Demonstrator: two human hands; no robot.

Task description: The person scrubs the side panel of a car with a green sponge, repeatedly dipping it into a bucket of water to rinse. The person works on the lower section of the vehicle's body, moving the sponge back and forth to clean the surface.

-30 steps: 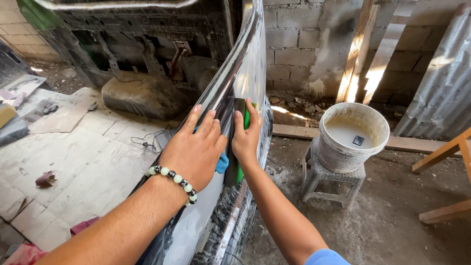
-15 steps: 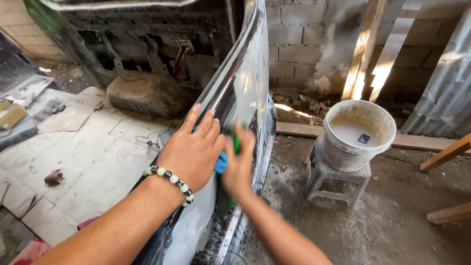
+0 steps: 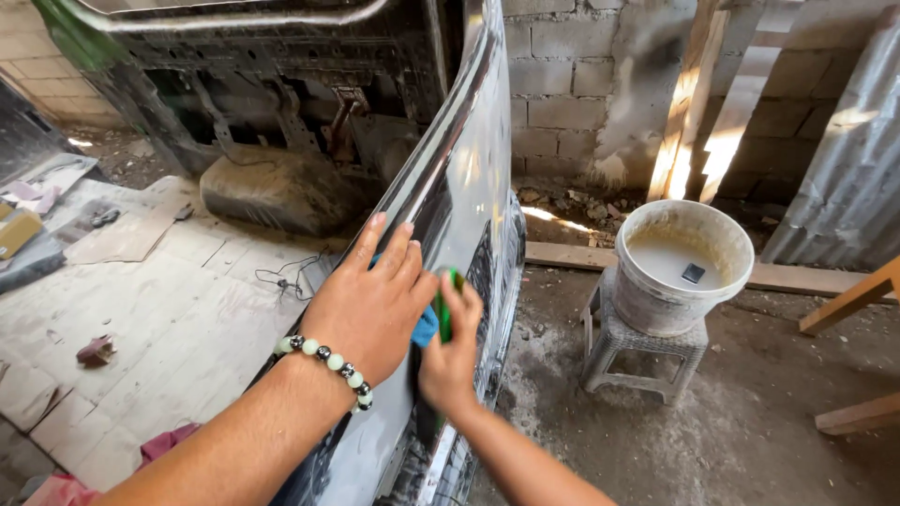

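Note:
A shiny, wet, dark metal vehicle body panel (image 3: 469,178) runs up the middle of the head view. My left hand (image 3: 370,305) lies flat on it with fingers spread, pressing a blue cloth (image 3: 427,325) against the surface; a green and white bead bracelet is on the wrist. My right hand (image 3: 450,351) sits just to the right, gripping a thin green sanding block (image 3: 447,305) held edge-on against the panel.
A white bucket (image 3: 727,248) of cloudy water stands on a small grey plastic stool (image 3: 628,351) to the right. Block wall and leaning wooden boards are behind. Cardboard sheets (image 3: 141,309) cover the floor on the left, with a loose black wire. Corrugated metal is far right.
My right hand has slid down the panel with the green block and turned edge-on. My left hand stays flat on the cloth, shifting only slightly.

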